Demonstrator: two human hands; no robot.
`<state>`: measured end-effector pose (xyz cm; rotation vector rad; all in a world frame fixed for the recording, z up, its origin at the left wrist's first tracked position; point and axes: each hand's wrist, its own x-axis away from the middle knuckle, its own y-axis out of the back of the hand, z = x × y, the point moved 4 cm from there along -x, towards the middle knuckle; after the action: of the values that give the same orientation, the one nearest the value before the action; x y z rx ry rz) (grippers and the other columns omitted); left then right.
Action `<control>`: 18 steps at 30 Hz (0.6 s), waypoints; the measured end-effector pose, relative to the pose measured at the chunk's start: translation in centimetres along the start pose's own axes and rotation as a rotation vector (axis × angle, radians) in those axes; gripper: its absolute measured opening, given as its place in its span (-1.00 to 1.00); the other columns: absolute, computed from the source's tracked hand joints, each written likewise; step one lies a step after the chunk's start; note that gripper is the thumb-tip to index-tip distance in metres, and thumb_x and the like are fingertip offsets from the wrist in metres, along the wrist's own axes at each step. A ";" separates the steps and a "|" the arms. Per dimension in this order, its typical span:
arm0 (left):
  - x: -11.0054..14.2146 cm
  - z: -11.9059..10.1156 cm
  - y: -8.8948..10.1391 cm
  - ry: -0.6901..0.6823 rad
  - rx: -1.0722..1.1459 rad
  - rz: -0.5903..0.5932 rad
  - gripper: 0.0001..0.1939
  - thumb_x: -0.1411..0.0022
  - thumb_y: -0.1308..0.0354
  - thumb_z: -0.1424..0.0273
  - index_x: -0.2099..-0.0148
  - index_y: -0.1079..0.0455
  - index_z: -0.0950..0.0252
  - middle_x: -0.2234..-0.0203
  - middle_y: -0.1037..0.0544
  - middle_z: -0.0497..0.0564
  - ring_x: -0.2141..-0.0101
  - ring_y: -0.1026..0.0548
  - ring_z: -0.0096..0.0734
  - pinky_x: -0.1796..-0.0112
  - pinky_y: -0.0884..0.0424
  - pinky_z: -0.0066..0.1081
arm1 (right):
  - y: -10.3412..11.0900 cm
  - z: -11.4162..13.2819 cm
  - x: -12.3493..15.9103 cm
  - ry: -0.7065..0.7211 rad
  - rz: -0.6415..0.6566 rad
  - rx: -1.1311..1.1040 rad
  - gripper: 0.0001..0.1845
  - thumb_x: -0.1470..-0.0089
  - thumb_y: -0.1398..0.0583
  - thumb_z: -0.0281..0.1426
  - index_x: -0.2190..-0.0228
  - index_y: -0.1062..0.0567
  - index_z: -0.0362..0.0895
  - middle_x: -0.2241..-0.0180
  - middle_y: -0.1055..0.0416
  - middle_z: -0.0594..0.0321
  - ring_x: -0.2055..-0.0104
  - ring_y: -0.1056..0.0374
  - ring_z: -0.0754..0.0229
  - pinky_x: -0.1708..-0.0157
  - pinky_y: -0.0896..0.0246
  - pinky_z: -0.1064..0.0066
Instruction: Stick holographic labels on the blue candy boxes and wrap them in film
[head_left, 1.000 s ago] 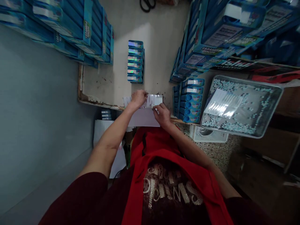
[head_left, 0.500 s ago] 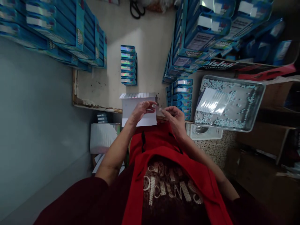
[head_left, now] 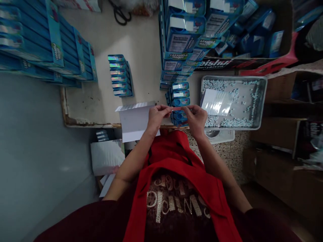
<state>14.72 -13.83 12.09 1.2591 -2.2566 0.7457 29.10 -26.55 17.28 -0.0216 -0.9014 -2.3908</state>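
In the head view, pinches a small strip (head_left: pixel 178 108) at its ends, fingertips of left hand (head_left: pixel 156 117) and right hand (head_left: pixel 196 117) both gripping. Holds it level against the row of blue boxes (head_left: pixel 180 94) near the table (head_left: pixel 148 74) edge, with a white sheet (head_left: pixel 133 121) beside the left hand, a metal tray (head_left: pixel 263 101) beyond the right.

- Strip (head_left: pixel 178 108): thin, smooth; paper or plastic, cannot be determined.
- Sheet (head_left: pixel 133 122): white paper, smooth, matt.
- Seals (head_left: pixel 116 72): glossy, iridescent.
- Boxes (head_left: pixel 37 20): smooth, semi-gloss.
- Tray (head_left: pixel 262 101): bare metal, smooth, dull sheen.
- Labels (head_left: pixel 218 102): glossy, strongly reflective.
- Table (head_left: pixel 93 94): smooth, pale top; wooden edge, rough, chipped.
- Apron (head_left: pixel 174 164): woven cloth, matt.
- Cartons (head_left: pixel 275 131): cardboard, matt.
- Floor (head_left: pixel 228 149): hard, speckled tile.
- Wall (head_left: pixel 45 134): smooth, slight sheen.
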 end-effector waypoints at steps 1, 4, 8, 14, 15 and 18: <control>-0.6 -0.2 -0.5 0.003 0.001 -0.019 -0.64 0.04 -0.62 0.20 0.36 -0.60 0.33 0.49 -0.62 -0.01 0.50 -0.51 -0.51 0.35 -0.50 -0.44 | -0.1 -0.1 -1.0 0.014 -0.007 0.048 -0.62 -0.20 -0.34 -0.02 0.31 -0.72 -0.09 0.54 -0.46 0.30 0.46 -0.34 0.20 0.42 -0.14 0.36; -2.3 -0.5 -1.1 0.007 -0.008 -0.055 -0.71 0.00 -0.60 0.28 0.37 -0.60 0.32 0.51 -0.62 -0.02 0.52 -0.49 -0.53 0.39 -0.48 -0.46 | -0.8 -0.3 -3.4 0.024 0.014 0.167 -0.66 -0.20 -0.33 -0.07 0.28 -0.73 -0.08 0.54 -0.47 0.31 0.46 -0.35 0.19 0.39 -0.12 0.36; -3.3 -0.5 -1.0 0.018 -0.036 -0.080 -0.73 0.00 -0.61 0.32 0.40 -0.58 0.30 0.51 -0.63 -0.02 0.51 -0.49 -0.54 0.40 -0.48 -0.48 | -1.4 -0.5 -4.8 0.024 0.033 0.240 -0.69 -0.20 -0.32 -0.12 0.30 -0.74 -0.08 0.53 -0.47 0.30 0.46 -0.33 0.20 0.37 -0.08 0.34; -3.2 -0.1 -0.8 0.022 -0.032 -0.072 -0.75 -0.04 -0.59 0.32 0.38 -0.59 0.31 0.49 -0.63 -0.02 0.51 -0.50 -0.53 0.38 -0.51 -0.46 | -1.7 -0.2 -5.0 0.028 0.054 0.262 -0.73 -0.18 -0.34 -0.16 0.33 -0.73 -0.08 0.53 -0.47 0.30 0.45 -0.30 0.21 0.34 -0.07 0.30; -3.2 0.0 -0.7 0.023 -0.030 -0.072 -0.75 -0.04 -0.59 0.32 0.37 -0.59 0.31 0.49 -0.63 -0.02 0.51 -0.50 -0.53 0.37 -0.52 -0.46 | -1.7 -0.2 -5.0 0.028 0.056 0.255 -0.74 -0.19 -0.34 -0.16 0.34 -0.73 -0.08 0.53 -0.46 0.31 0.45 -0.30 0.22 0.34 -0.07 0.30; -3.4 0.4 -0.6 0.032 -0.031 -0.077 -0.73 -0.03 -0.59 0.31 0.38 -0.58 0.30 0.50 -0.62 -0.02 0.49 -0.52 -0.50 0.35 -0.54 -0.43 | -1.8 -0.4 -5.1 0.039 0.052 0.223 -0.74 -0.18 -0.35 -0.16 0.34 -0.73 -0.08 0.53 -0.47 0.31 0.45 -0.30 0.22 0.34 -0.08 0.30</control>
<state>16.83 -12.21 9.90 1.3023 -2.1728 0.6958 32.45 -23.09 14.86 0.0868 -1.1295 -2.2231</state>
